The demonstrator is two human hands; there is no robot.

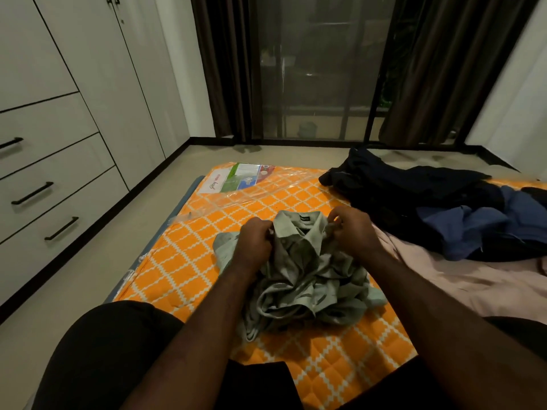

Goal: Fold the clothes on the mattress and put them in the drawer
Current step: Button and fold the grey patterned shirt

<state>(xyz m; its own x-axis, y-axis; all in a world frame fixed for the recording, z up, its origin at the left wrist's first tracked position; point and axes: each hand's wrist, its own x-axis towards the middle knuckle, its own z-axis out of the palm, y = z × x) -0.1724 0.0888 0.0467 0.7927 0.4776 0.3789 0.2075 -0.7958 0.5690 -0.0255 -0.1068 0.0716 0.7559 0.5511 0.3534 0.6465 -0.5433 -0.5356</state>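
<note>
An orange quilted mattress (207, 261) is lying on the bedroom floor, with loose plastic wrap (251, 190) covering its far end. A crumpled grey-green shirt (307, 279) is sitting on it, just beyond the person's knees. The left hand (256, 241) and right hand (353, 229) are both gripping the shirt beside its collar, fingers curled into the cloth.

- Risk: the bunched lower half is likely tangling on lifting, producing a crooked fold.
- A dark clothes pile (414, 190) and a blue garment (473, 226) are waiting at the right, well apart.
- The drawers (44, 187) at the left are standing closed, blocking storage until opened
</note>
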